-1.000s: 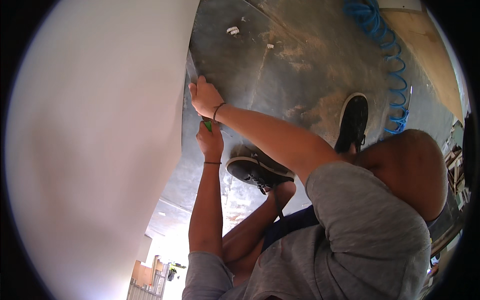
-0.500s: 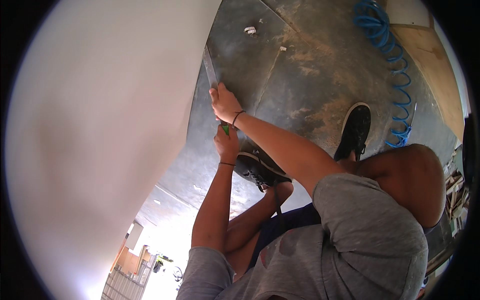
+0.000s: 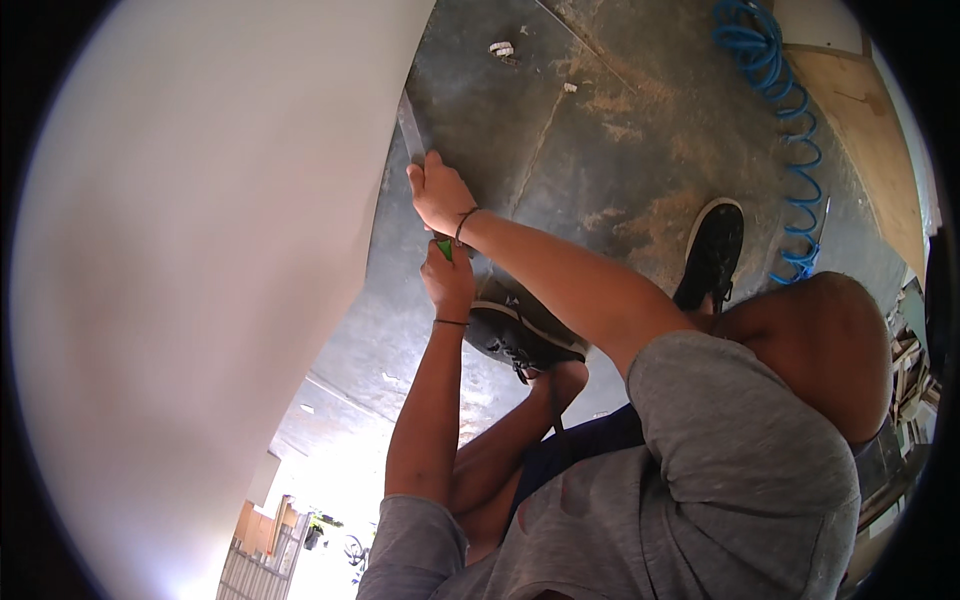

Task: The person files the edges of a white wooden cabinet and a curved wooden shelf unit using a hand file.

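A long flat file (image 3: 411,130) with a green handle (image 3: 445,250) lies along the edge of a large white panel (image 3: 210,230). My left hand (image 3: 448,284) is closed around the handle, where a patch of green shows by the thumb. Farther up, my right hand (image 3: 442,192) grips the grey metal blade, fingers wrapped over it. The blade's far end comes out beyond the right hand, close against the panel's edge. My hands cover the middle of the tool.
A coiled blue air hose (image 3: 803,180) hangs down at the right beside a wooden board (image 3: 855,120). Small pale scraps (image 3: 502,49) lie on the stained concrete floor (image 3: 590,150). My black shoes (image 3: 715,245) stand below me. Wood pieces (image 3: 905,375) are piled at the far right.
Both hands and the file have shifted slightly up and left along the panel's edge. The grip of each hand is the same.
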Demonstrator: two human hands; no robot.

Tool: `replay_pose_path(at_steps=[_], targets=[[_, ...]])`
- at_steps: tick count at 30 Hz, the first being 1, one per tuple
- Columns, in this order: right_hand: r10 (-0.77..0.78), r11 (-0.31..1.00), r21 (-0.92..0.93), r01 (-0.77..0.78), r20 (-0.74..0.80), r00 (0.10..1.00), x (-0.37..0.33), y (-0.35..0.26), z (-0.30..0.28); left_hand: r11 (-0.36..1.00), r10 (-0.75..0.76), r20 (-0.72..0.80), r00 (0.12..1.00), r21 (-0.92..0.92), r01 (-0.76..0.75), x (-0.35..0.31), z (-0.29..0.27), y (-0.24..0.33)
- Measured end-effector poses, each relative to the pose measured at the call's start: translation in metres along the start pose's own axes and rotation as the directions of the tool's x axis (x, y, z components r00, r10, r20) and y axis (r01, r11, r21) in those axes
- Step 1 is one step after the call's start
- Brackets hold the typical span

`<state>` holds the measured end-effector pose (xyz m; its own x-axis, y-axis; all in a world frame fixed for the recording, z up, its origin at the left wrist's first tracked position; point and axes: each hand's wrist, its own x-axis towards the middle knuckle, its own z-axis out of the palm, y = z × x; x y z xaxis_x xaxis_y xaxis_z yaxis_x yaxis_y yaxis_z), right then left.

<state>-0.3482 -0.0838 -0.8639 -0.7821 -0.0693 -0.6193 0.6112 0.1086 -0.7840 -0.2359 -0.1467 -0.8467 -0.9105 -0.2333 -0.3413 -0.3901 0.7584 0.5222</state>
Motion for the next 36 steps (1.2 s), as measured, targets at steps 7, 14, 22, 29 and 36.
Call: replay_pose_path(at_steps=[7, 14, 22, 29, 36], targets=[[0.005, 0.998, 0.068, -0.005, -0.002, 1.0, 0.005, 0.004, 0.015, 0.998, 0.031, 0.021, 0.999, 0.052, -0.032, 0.011, -0.016, -0.01], [0.108, 0.943, 0.3, -0.147, 0.145, 0.984, -0.004, -0.014, -0.007, 0.994, -0.109, 0.079, 0.991, 0.04, 0.106, 0.01, -0.014, -0.012], [-0.039, 0.992, 0.122, 0.037, 0.018, 0.999, -0.022, 0.033, 0.005, 1.0, -0.003, 0.007, 1.0, 0.018, 0.003, -0.031, -0.001, 0.006], [0.039, 0.994, 0.099, -0.045, 0.057, 0.998, -0.025, 0.012, 0.011, 0.999, -0.015, 0.019, 1.0, 0.03, 0.015, -0.025, -0.01, -0.009], [-0.009, 0.999, 0.046, 0.009, 0.007, 1.0, -0.02, 0.011, 0.023, 0.999, -0.049, 0.056, 0.997, 0.015, 0.048, -0.015, -0.019, -0.016]])
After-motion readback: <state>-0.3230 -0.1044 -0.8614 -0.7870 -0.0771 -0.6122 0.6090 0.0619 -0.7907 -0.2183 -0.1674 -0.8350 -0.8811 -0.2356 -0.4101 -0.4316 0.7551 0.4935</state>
